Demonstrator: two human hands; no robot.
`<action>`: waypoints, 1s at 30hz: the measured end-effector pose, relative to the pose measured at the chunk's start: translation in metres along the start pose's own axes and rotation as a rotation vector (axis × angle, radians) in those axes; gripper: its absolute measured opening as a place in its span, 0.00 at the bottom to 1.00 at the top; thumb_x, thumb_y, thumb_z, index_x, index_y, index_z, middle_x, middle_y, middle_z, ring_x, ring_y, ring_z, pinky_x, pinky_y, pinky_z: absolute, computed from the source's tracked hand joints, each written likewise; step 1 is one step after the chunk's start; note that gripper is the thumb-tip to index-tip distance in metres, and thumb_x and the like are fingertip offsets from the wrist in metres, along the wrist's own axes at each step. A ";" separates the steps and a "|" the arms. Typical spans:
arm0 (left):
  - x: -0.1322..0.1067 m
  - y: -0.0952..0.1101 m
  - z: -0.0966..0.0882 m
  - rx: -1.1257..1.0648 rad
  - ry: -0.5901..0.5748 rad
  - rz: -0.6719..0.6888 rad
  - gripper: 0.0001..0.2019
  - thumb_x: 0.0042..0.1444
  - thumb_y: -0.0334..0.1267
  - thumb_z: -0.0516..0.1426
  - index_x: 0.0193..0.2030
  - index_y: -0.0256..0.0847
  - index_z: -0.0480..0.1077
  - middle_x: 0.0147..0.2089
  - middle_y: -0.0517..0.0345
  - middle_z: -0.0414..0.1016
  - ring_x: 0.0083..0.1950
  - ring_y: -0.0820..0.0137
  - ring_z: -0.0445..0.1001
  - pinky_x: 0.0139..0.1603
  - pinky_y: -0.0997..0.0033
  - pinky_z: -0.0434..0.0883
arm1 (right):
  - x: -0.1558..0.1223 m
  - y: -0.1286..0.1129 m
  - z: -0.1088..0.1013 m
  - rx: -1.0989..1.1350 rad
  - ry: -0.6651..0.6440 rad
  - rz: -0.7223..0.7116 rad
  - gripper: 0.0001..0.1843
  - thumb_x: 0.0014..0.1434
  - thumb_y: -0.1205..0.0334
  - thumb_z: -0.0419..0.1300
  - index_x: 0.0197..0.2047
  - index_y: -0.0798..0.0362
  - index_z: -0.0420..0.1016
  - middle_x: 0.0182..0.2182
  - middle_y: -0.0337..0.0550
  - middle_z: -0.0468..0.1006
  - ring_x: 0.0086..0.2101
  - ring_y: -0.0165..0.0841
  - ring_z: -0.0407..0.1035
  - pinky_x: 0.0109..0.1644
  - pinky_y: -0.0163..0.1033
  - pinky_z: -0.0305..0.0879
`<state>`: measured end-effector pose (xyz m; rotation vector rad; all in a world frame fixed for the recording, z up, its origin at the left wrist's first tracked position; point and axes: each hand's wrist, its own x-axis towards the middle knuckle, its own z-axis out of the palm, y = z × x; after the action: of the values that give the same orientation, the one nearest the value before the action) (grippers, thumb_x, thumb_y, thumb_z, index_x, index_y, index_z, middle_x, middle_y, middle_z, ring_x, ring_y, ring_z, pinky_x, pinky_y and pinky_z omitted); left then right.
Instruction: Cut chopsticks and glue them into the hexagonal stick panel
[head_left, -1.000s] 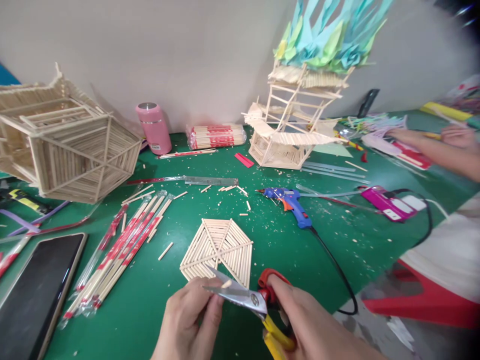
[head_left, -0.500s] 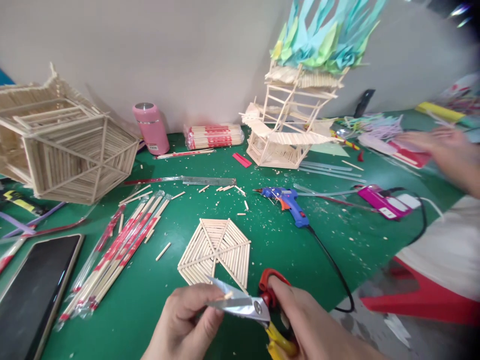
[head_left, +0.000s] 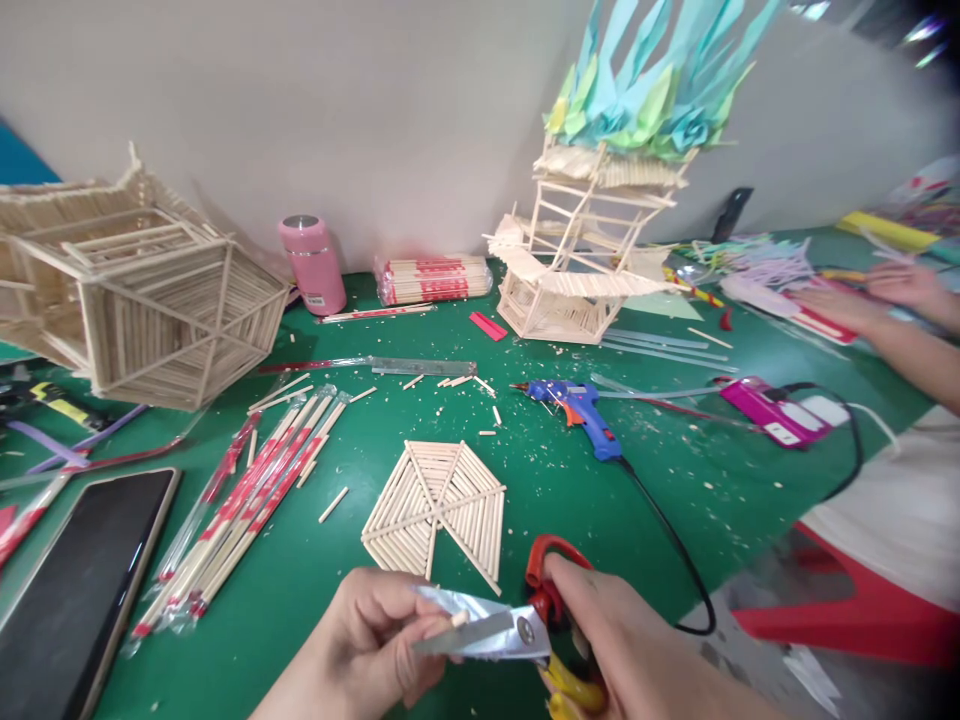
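Observation:
My left hand pinches a short wooden stick, whose end lies between the blades of a pair of scissors. The red and yellow handles are gripped by my right hand, with the blades slightly apart. Just beyond, a flat hexagonal stick panel rests on the green table; its near wedge is an open gap. To its right lies a blue glue gun with a black cord. Loose stick offcuts are scattered behind the panel.
Wrapped chopsticks and a phone lie on the left. A large stick model, a pink flask and a chopstick bundle stand along the wall. A stick tower carries paper leaves. Another person's hands are at right.
The view has shifted slightly, so the table objects sit a little to the right. My hands still hold the stick and scissors, and the other person's hands have moved.

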<state>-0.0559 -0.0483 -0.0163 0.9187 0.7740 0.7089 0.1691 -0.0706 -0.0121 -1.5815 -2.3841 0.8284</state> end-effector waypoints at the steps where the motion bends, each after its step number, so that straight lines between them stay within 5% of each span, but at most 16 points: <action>1: 0.000 0.000 0.000 -0.017 0.011 0.004 0.17 0.48 0.52 0.59 0.25 0.39 0.75 0.16 0.65 0.58 0.18 0.81 0.51 0.20 0.77 0.48 | -0.001 0.001 0.002 -0.001 0.000 0.007 0.14 0.40 0.66 0.52 0.34 0.51 0.59 0.22 0.41 0.71 0.20 0.35 0.65 0.20 0.36 0.58; 10: 0.004 -0.011 -0.009 0.140 0.147 0.152 0.10 0.52 0.46 0.58 0.32 0.41 0.75 0.24 0.60 0.71 0.24 0.78 0.62 0.25 0.80 0.59 | 0.001 -0.009 -0.001 -0.037 -0.010 0.127 0.09 0.46 0.63 0.53 0.34 0.52 0.61 0.24 0.43 0.72 0.25 0.37 0.69 0.28 0.39 0.66; 15: 0.005 -0.004 -0.002 0.209 0.087 0.150 0.16 0.52 0.48 0.58 0.23 0.38 0.73 0.19 0.62 0.66 0.23 0.78 0.57 0.24 0.80 0.58 | 0.000 -0.013 -0.006 -0.033 -0.019 0.155 0.10 0.46 0.61 0.54 0.34 0.53 0.62 0.28 0.51 0.73 0.28 0.41 0.70 0.30 0.42 0.67; 19: 0.003 -0.002 0.004 0.191 0.145 0.162 0.17 0.50 0.50 0.58 0.21 0.38 0.72 0.18 0.63 0.64 0.22 0.78 0.55 0.23 0.79 0.56 | -0.003 -0.013 -0.003 -0.038 -0.011 0.118 0.15 0.43 0.63 0.54 0.37 0.56 0.64 0.30 0.53 0.74 0.30 0.43 0.70 0.33 0.46 0.68; 25: 0.002 -0.011 0.005 0.278 0.151 0.380 0.11 0.53 0.44 0.57 0.26 0.41 0.75 0.19 0.62 0.68 0.20 0.78 0.57 0.20 0.79 0.56 | -0.010 -0.013 0.001 0.032 0.000 0.127 0.17 0.44 0.64 0.56 0.40 0.54 0.65 0.30 0.46 0.74 0.30 0.39 0.70 0.33 0.40 0.67; 30: 0.000 -0.008 0.006 0.163 0.228 0.261 0.12 0.49 0.46 0.61 0.23 0.41 0.75 0.19 0.61 0.68 0.21 0.77 0.58 0.22 0.78 0.58 | -0.006 -0.015 0.003 -0.006 0.057 0.115 0.15 0.45 0.60 0.56 0.38 0.55 0.64 0.27 0.47 0.73 0.28 0.39 0.69 0.30 0.41 0.66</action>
<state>-0.0492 -0.0546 -0.0211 1.1122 0.9329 1.0034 0.1585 -0.0814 -0.0053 -1.7342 -2.2772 0.7857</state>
